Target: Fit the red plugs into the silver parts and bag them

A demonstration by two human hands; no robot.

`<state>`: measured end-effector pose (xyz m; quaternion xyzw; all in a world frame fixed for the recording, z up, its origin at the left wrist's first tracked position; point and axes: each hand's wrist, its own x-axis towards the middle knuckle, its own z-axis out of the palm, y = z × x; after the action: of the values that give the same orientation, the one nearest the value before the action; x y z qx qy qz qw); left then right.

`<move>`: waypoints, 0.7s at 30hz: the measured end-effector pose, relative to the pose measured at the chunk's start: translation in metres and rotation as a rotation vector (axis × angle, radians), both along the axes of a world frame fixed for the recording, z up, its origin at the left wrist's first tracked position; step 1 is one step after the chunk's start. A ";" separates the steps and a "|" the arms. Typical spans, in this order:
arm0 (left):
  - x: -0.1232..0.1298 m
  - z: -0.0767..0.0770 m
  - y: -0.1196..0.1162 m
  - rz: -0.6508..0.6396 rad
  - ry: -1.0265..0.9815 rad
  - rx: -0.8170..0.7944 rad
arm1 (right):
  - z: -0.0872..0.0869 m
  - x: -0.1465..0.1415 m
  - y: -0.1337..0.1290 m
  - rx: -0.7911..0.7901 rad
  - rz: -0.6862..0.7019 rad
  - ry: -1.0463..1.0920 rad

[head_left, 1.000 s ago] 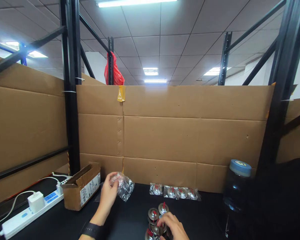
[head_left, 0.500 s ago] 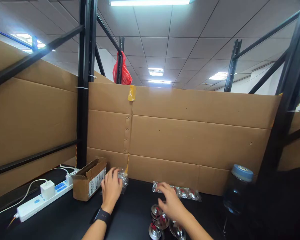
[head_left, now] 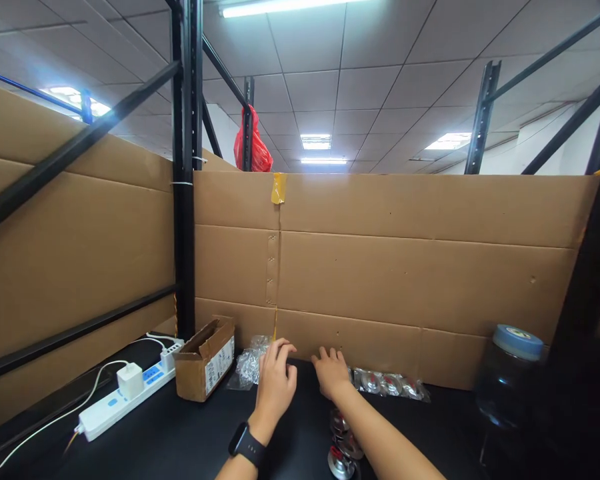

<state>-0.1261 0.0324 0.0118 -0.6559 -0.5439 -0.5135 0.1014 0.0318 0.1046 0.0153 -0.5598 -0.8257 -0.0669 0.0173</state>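
Note:
My left hand (head_left: pixel 277 375), with a dark watch on its wrist, hovers right of a crumpled clear plastic bag (head_left: pixel 250 362). Its fingers are bent and parted, with nothing visible in them. Stretched toward the cardboard wall, my right hand (head_left: pixel 331 373) is over the left end of a clear-wrapped row of round shiny metal pieces (head_left: pixel 391 385). Its fingers are spread; whether they touch the wrapping I cannot tell. Loose round silver pieces with red parts (head_left: pixel 341 461) stand below my right forearm, which partly hides them.
An open brown cardboard box (head_left: pixel 205 360) stands at the left, beside a white power strip (head_left: pixel 125 393) with plugs and cables. A clear jar with a blue lid (head_left: pixel 518 343) is at the right. A cardboard wall (head_left: pixel 355 273) closes off the back of the black surface (head_left: pixel 300 433).
My left hand has moved right, away from the plastic bag. My right hand has reached farther back toward the wall, closer to my left hand. The view has turned slightly left.

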 end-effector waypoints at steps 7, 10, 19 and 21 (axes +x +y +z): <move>0.003 0.002 -0.002 -0.068 -0.056 0.021 | -0.004 0.007 0.005 -0.040 -0.227 -0.037; 0.006 0.004 -0.005 -0.081 -0.078 0.045 | -0.003 0.016 0.002 0.003 -0.179 0.010; 0.034 -0.011 -0.012 -0.234 -0.045 -0.112 | 0.031 0.057 -0.019 0.104 -0.037 0.316; 0.046 -0.014 -0.019 -0.356 -0.023 -0.149 | 0.039 0.068 -0.037 0.111 0.131 0.514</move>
<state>-0.0800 0.0136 -0.0026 -0.7417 -0.4567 -0.4891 -0.0460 0.0994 0.0675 0.0539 -0.5019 -0.8238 0.0336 0.2614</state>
